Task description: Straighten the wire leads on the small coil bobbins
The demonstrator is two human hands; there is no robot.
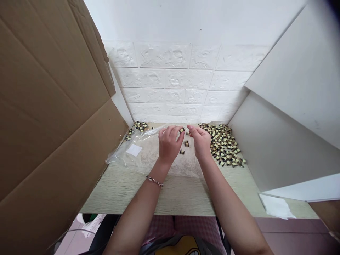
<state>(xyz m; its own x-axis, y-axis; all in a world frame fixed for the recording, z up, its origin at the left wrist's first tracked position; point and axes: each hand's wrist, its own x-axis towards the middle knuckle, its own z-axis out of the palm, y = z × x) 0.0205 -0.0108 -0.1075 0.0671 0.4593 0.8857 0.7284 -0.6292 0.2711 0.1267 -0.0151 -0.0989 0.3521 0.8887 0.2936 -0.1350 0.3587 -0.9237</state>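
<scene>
Between the thumb and fingertips of my left hand (169, 143) is a small transformer (182, 130), a black bobbin with a pale yellow wrap. My right hand (202, 141) is closed in a pinch just to the right of it; what its fingertips hold, if anything, is too small to make out. On the clear plastic sheet (151, 157) below and between my hands lie a few loose transformers (182, 152). A large pile of the same transformers (224, 143) spreads beside my right hand.
At the back left sits a smaller heap of transformers (140, 125). A white paper square (134, 149) lies on the plastic. Tall cardboard (53, 106) walls the left side, white panels (255, 124) the right. Folded white tissue (277, 206) rests near the table's front right edge.
</scene>
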